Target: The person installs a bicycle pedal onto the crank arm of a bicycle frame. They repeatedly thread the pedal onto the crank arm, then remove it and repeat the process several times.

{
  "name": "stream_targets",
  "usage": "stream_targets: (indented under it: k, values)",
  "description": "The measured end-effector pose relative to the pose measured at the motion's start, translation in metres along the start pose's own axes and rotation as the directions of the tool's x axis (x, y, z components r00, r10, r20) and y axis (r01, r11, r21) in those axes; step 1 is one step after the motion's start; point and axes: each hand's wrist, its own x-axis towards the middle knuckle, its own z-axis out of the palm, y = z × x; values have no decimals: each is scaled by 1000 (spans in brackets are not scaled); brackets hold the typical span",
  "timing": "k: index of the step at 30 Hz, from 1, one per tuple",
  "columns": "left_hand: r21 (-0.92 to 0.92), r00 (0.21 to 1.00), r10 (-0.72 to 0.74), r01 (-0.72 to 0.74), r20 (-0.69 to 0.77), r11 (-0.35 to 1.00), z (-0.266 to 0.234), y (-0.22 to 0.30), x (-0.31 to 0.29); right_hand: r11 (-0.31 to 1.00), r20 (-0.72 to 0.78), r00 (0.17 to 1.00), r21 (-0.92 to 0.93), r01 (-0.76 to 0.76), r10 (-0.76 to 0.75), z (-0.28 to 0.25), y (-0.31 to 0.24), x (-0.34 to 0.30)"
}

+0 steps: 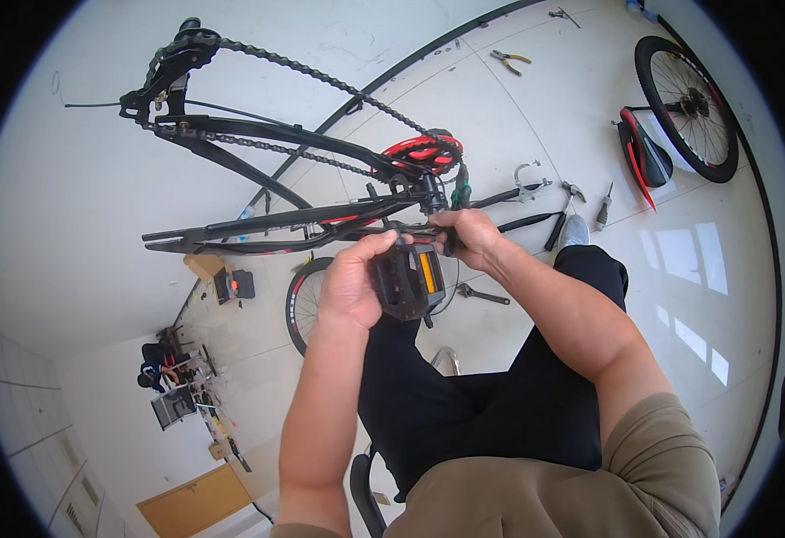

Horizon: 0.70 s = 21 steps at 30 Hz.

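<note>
Between my hands is a black bicycle pedal (pixel 409 280) with an orange reflector. My left hand (pixel 353 280) is closed on the pedal, its thumb lying along the top. My right hand (pixel 471 240) is closed around the end of a dark crank arm (pixel 424 231), beside the frame's bottom bracket (pixel 430 193); its fingertips are partly hidden. The black bicycle frame (pixel 267 134) stretches away to the far left. Beyond my hands sits a red chainring (pixel 410 154), with the chain (pixel 321 76) running from it to the rear end of the frame.
Pliers (pixel 511 62), a hammer (pixel 572 192), a screwdriver (pixel 605 206) and an adjustable wrench (pixel 484 294) lie on the floor. A loose wheel (pixel 687 108) and a saddle (pixel 648 154) are at far right. Another wheel (pixel 298 305) is beyond my left hand. A person (pixel 155 366) works at far left.
</note>
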Motion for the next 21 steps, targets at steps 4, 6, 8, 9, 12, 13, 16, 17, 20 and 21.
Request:
stream_targets:
  k: [4,6,8,9,12,13,16,17,20,21]
  values:
    - [457,984,162,-111,-74,882,5,13,-8,1000,0,1000,-18,9,-9,-2,-3,-1]
    - [436,988,146,-110,-50,893,6,12,-10,1000,-10,1000,-18,7,-7,-3,-4,0]
    - [305,996,92,-80,-24,949,8,9,-15,1000,-13,1000,-7,6,-6,-2,-3,-1]
    - [209,997,68,-74,36,975,4,5,-16,1000,-11,1000,-1,5,-5,0,-2,-2]
    - [-14,985,20,-18,170,1000,-9,-9,-11,1000,-8,1000,6,0,0,3,-2,-5]
    - [-43,984,3,5,176,999,-9,-12,-9,1000,-11,1000,8,-3,3,2,-3,-6]
    - [-110,979,-4,27,204,994,-14,-21,-4,1000,-11,1000,4,-10,10,3,-4,-7]
    - [-125,978,-1,28,208,992,-19,-24,-1,1000,-10,1000,1,-12,12,3,-4,-7]
    - [-127,969,-13,46,248,991,-20,-25,4,1000,-19,1000,-10,-12,12,2,-4,-6]
    - [-120,965,-17,50,261,991,-21,-24,4,1000,-16,1000,-8,-9,9,1,-3,-5]
